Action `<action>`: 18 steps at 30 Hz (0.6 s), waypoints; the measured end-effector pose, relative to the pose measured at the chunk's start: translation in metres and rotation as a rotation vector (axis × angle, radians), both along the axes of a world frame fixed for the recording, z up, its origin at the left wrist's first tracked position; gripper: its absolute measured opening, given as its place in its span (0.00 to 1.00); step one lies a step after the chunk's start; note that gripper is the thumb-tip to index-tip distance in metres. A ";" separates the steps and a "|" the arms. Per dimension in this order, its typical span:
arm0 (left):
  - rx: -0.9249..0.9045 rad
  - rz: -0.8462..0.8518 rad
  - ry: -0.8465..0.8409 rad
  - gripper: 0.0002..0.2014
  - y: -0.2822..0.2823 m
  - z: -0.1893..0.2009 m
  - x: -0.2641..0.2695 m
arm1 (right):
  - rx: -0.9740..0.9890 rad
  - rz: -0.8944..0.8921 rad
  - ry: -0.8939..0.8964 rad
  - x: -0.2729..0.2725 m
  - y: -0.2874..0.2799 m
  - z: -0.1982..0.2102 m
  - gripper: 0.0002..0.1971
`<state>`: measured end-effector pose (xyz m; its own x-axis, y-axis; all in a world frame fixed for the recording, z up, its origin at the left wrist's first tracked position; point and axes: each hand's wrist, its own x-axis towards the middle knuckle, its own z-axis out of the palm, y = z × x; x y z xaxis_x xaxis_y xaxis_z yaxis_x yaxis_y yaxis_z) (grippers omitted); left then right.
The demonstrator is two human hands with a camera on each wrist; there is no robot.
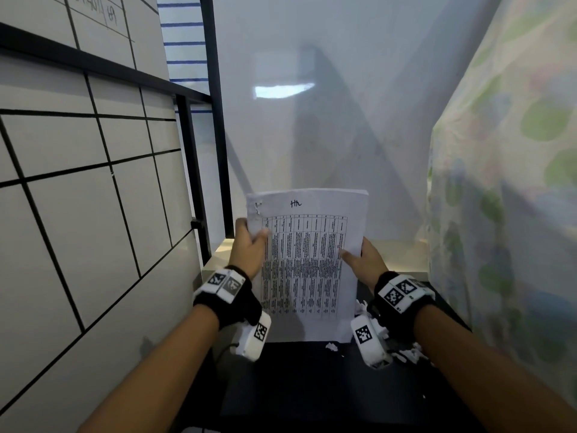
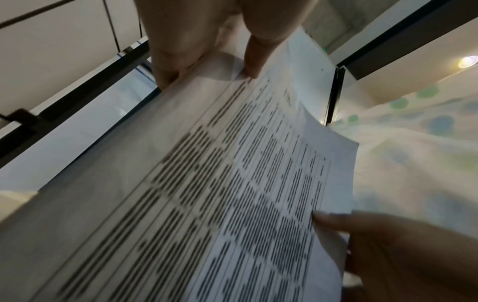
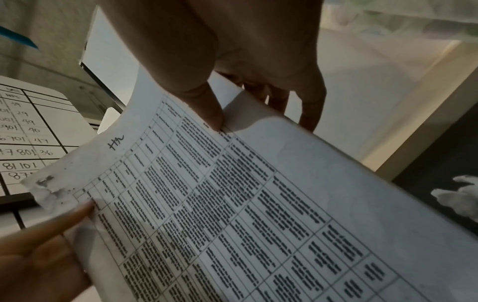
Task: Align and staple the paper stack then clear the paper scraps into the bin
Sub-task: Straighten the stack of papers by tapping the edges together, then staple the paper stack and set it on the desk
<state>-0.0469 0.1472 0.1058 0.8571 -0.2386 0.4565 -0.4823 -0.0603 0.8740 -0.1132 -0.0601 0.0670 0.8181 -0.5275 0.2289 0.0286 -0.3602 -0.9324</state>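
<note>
Upright, the paper stack (image 1: 307, 264) is gripped by both hands (image 1: 249, 248) at its sides.

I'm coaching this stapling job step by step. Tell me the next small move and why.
Probably tap the printed white paper stack down on the black tabletop to square it. The left hand and right hand grip its side edges and hold it upright; no stapler is in view, and the torn white paper scraps lie uncleared.

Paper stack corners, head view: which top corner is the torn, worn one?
The top-left corner of the paper stack, just above the left hand. It is ragged and marked; the top-right corner is clean and square.
</note>
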 end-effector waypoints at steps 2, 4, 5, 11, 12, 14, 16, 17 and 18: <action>0.000 0.019 -0.024 0.06 -0.001 0.011 0.006 | -0.026 0.011 0.054 -0.005 -0.002 0.002 0.21; -0.005 0.022 -0.020 0.07 -0.002 0.017 0.011 | -0.043 0.025 0.122 -0.016 -0.009 0.005 0.21; -0.002 0.027 -0.028 0.11 -0.002 0.017 0.012 | -0.060 0.021 0.155 -0.025 -0.015 0.006 0.21; 0.015 -0.010 -0.038 0.16 -0.003 0.015 0.018 | -0.155 -0.234 0.390 -0.099 -0.079 -0.015 0.22; 0.008 -0.020 -0.013 0.10 -0.003 0.014 0.021 | -0.192 -0.282 0.465 -0.112 -0.089 -0.022 0.21; -0.004 -0.017 -0.003 0.09 -0.003 0.012 0.022 | -0.311 -0.320 0.668 -0.135 -0.106 -0.041 0.20; -0.019 -0.017 0.010 0.14 -0.004 0.012 0.021 | -0.396 -0.298 0.892 -0.152 -0.115 -0.059 0.24; -0.023 -0.007 0.005 0.16 -0.005 0.011 0.022 | -0.405 -0.281 0.969 -0.159 -0.119 -0.069 0.27; -0.021 -0.003 0.008 0.17 -0.005 0.012 0.021 | -0.404 -0.263 1.027 -0.165 -0.121 -0.076 0.31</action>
